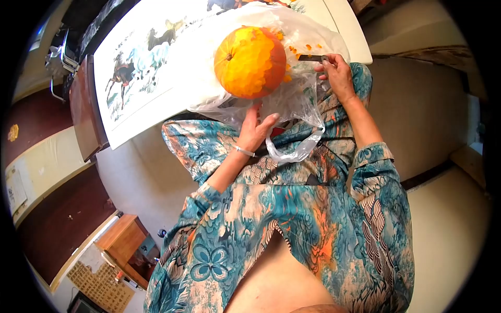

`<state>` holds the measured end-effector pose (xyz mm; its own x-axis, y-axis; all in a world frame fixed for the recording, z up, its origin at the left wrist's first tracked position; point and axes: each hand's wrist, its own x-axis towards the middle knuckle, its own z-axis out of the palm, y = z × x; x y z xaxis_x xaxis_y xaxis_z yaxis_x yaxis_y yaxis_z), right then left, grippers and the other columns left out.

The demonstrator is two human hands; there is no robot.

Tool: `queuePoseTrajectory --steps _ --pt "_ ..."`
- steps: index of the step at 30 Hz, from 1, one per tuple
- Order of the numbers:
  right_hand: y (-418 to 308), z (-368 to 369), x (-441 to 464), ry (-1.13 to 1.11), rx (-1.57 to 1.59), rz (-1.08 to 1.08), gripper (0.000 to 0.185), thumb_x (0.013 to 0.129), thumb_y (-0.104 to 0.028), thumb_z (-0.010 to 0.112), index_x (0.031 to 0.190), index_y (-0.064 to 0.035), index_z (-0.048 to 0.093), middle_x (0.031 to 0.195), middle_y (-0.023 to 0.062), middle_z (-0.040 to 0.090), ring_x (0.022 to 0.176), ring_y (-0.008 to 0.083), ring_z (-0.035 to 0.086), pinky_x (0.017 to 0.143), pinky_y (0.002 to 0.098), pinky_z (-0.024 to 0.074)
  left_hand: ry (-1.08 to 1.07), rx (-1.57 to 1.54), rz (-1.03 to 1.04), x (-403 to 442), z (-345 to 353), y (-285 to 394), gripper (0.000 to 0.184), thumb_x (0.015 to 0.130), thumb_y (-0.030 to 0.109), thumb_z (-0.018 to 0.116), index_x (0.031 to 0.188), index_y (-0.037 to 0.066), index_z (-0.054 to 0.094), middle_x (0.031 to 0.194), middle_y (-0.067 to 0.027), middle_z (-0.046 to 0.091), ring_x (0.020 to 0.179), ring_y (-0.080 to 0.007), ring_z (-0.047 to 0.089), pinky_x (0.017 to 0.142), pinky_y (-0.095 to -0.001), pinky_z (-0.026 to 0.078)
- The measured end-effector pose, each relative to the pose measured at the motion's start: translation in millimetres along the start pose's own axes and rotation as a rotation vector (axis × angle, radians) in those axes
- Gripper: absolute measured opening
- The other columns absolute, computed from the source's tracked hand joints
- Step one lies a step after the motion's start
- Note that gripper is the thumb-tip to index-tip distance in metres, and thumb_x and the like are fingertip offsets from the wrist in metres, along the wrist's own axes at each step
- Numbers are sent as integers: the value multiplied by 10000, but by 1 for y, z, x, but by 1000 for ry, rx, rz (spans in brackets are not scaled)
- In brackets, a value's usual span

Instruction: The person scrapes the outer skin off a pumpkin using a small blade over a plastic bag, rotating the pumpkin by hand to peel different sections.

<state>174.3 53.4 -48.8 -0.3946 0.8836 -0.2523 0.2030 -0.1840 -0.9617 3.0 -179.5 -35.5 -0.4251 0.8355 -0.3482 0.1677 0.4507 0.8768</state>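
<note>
A round pumpkin rests on a clear plastic bag at the table's edge. Much of its skin is peeled to bright yellow-orange; its right side keeps darker orange skin. My left hand is just below the pumpkin, thumb apart from the fingers, holding nothing visible; some fingertips are hidden near the pumpkin's underside. To the right of the pumpkin, my right hand grips a knife, its dark blade pointing left toward the pumpkin. Small orange peel pieces lie on the bag between them.
The white table bears a printed picture of horses. The bag's handle loop hangs over my lap. A dark wooden chair stands at the table's left end, and a wooden cabinet is at the lower left.
</note>
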Motion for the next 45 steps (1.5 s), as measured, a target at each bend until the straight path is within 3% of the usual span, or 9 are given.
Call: queuePoseTrajectory --steps 3,11,15,19,23,24,32,36,45 --pt "-1 2 -2 -9 11 20 195 952 -126 543 1079 20 554 914 81 654 788 143 683 582 241 543 4 178 244 30 30 -6 707 788 327 728 1314 -53 449 1283 -242 507 1154 -347 544 964 -403 444" --pt "-4 4 -12 -3 103 19 175 966 -106 533 1093 14 535 970 82 653 848 152 682 610 243 540 -364 225 -123 65 43 20 221 807 167 621 954 6 661 960 -114 672 934 -222 609 857 -310 456" --pt "-6 3 -10 12 70 -28 173 968 -109 532 1095 9 531 985 82 652 876 159 681 628 249 540 -367 -339 -96 56 16 27 174 849 115 568 978 20 633 921 -43 629 881 -180 592 746 -321 502" --pt "-30 10 -18 26 127 -34 164 971 -108 527 1087 8 528 995 83 651 878 155 678 642 247 530 -326 -1064 -416 36 9 39 219 895 102 501 1087 18 567 1060 -132 588 933 -273 624 853 -524 566" --pt "-46 9 -22 5 65 -108 247 970 -69 501 1212 -24 526 1007 77 651 872 143 674 638 239 527 -277 -1262 -525 30 9 38 287 924 90 434 1171 -44 493 1093 -214 581 1028 -360 617 906 -623 513" --pt "-52 7 -24 18 38 -140 264 969 -59 495 1228 -40 540 1016 75 650 862 138 673 632 237 529 -265 -1165 -598 33 8 30 397 946 154 441 1274 -69 457 1304 -244 521 1174 -401 542 1079 -566 381" --pt "-46 -19 -45 313 41 -251 255 978 -39 452 1157 -42 634 1058 96 667 786 118 643 651 233 524 -743 -1868 -540 32 5 4 452 934 231 459 1254 -84 509 1159 -198 637 990 -326 645 899 -451 517" --pt "-44 -24 -60 520 361 -297 317 950 -24 522 1254 64 515 1050 132 665 802 130 623 743 248 517 -677 -1967 -484 29 5 -3 427 943 194 462 1243 -107 497 1125 -236 627 984 -325 646 821 -467 550" --pt "-34 29 -85 288 574 -52 765 835 -36 708 1438 73 251 1159 181 559 899 176 597 820 276 502 -347 -1903 -584 39 3 37 272 938 70 426 1147 -69 529 972 -161 625 793 -230 626 637 -343 551"
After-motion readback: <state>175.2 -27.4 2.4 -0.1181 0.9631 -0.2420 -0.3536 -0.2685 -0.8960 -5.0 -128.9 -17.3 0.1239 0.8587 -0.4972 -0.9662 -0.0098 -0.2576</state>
